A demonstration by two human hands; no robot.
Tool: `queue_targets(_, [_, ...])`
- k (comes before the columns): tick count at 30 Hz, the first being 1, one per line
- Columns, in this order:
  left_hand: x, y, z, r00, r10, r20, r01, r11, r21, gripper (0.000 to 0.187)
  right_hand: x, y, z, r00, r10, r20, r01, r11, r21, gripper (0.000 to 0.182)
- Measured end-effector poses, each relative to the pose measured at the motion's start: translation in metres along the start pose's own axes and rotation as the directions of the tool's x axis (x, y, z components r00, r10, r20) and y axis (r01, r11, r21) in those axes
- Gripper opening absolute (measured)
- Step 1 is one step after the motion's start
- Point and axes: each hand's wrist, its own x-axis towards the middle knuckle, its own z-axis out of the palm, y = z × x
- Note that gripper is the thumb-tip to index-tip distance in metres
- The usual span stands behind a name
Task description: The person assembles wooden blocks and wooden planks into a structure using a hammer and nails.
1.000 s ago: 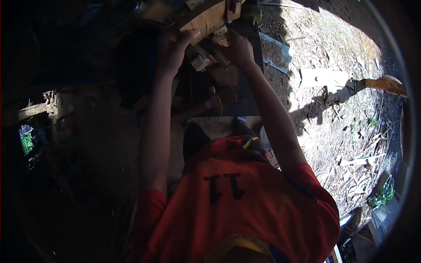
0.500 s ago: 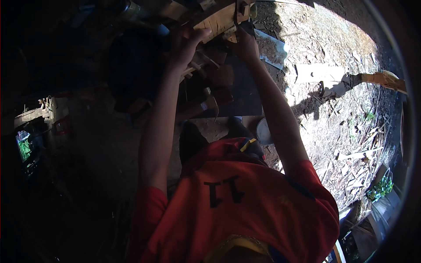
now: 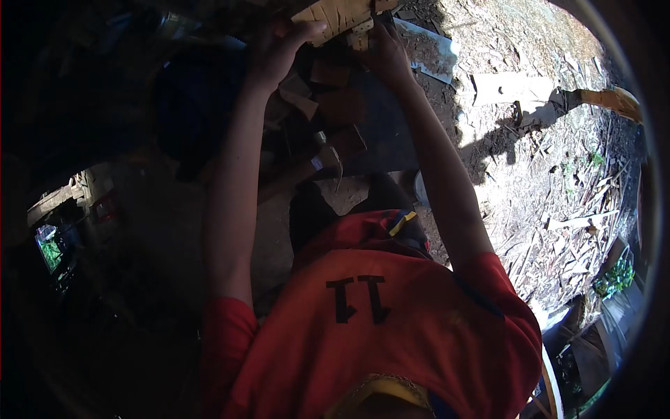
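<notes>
My left hand is closed on the left end of a pale wooden piece, with the thumb lying over its face. The wood is held up at the top edge of the view, which cuts off part of it. A small pale block juts from its near side. My right hand is closed at the right end beside that block; its fingers are in shadow and partly hidden. Below the hands, a claw hammer lies by the edge of a dark board, its head toward the right.
Wood offcuts lie on the dark board. A pale container stands by my right leg. To the right, sunlit ground is strewn with wood chips, a flat pale board and a wooden post. Deep shadow covers the left.
Both hands and the wooden piece have shifted up in the view, and more of the wood is cut off. The loose offcuts and the hammer now show more fully below.
</notes>
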Motion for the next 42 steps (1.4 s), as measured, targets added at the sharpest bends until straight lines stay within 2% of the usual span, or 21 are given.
queue_targets(3, [0.001,-0.008,-0.008,1.0,-0.005,-0.005,0.006,0.997,0.079,0.032,-0.029,-0.023,-0.018,0.989,0.135,-0.068,-0.139,0.989,-0.054,0.065])
queue_targets(5, [-0.002,0.014,0.005,0.997,0.079,-0.019,-0.079,0.997,-0.006,0.031,-0.054,-0.048,-0.032,0.97,0.227,-0.085,-0.231,0.972,-0.048,0.067])
queue_targets(6, [-0.002,0.022,0.01,0.992,0.123,-0.03,-0.125,0.991,-0.047,0.031,-0.063,-0.067,-0.036,0.986,0.163,-0.015,-0.164,0.985,-0.048,0.065])
queue_targets(8, [-0.002,-0.007,-0.009,0.998,-0.049,-0.036,0.054,0.99,0.134,0.033,-0.075,-0.109,-0.031,0.992,0.031,0.123,-0.027,0.999,-0.035,0.062])
queue_targets(10, [0.0,-0.012,-0.012,0.996,-0.079,-0.036,0.083,0.987,0.138,0.036,-0.077,-0.131,-0.007,0.967,-0.194,0.163,0.194,0.981,0.019,0.05])
queue_targets(12, [0.0,0.004,0.0,0.999,0.03,-0.022,-0.031,0.999,-0.036,0.041,-0.073,-0.14,0.024,0.887,-0.311,0.34,0.375,0.916,-0.141,0.048])
queue_targets(13, [0.0,0.01,0.003,0.999,0.038,-0.018,-0.039,0.999,-0.029,0.038,-0.071,-0.14,0.04,0.832,-0.347,0.433,0.466,0.86,-0.206,0.047])
queue_targets(16, [0.001,0.02,0.01,0.998,0.06,-0.006,-0.06,0.998,-0.015,0.035,-0.072,-0.132,0.091,0.761,-0.427,0.489,0.591,0.766,-0.252,0.045])
queue_targets(19, [-0.003,0.025,0.012,0.997,0.071,0.015,-0.071,0.997,-0.019,0.037,-0.069,-0.133,0.117,0.807,-0.408,0.426,0.533,0.815,-0.229,0.041])
queue_targets(20, [-0.003,0.028,0.014,0.997,0.079,0.023,-0.078,0.996,-0.029,0.037,-0.067,-0.131,0.12,0.799,-0.4,0.449,0.534,0.816,-0.222,0.04])
queue_targets(25, [-0.001,0.027,0.012,0.995,0.093,0.028,-0.092,0.995,-0.029,0.035,-0.053,-0.143,0.091,0.758,-0.352,0.549,0.528,0.825,-0.2,0.034])
queue_targets(28, [0.0,0.026,0.01,0.996,0.087,0.037,-0.087,0.996,-0.007,0.033,-0.055,-0.146,0.069,0.793,-0.406,0.455,0.541,0.812,-0.22,0.031])
queue_targets(31, [0.001,0.026,0.014,0.997,0.079,0.014,-0.078,0.996,-0.031,0.03,-0.054,-0.149,0.058,0.787,-0.383,0.484,0.547,0.795,-0.262,0.031])
queue_targets(34, [0.002,0.016,0.009,0.999,0.029,0.019,-0.029,1.0,0.002,0.032,-0.055,-0.146,0.053,0.813,-0.386,0.436,0.546,0.765,-0.341,0.024])
queue_targets(36, [0.002,0.016,0.006,1.0,-0.009,0.019,0.008,0.999,0.051,0.037,-0.055,-0.14,0.046,0.822,-0.357,0.444,0.517,0.795,-0.317,0.023])
queue_targets(40, [-0.002,0.029,0.017,0.998,0.067,-0.013,-0.067,0.998,-0.015,0.035,-0.052,-0.128,0.026,0.854,-0.344,0.39,0.444,0.873,-0.203,0.024])
queue_targets(42, [-0.004,0.033,0.022,0.995,0.092,-0.034,-0.094,0.995,-0.036,0.034,-0.051,-0.133,0.015,0.854,-0.312,0.416,0.4,0.906,-0.142,0.027])
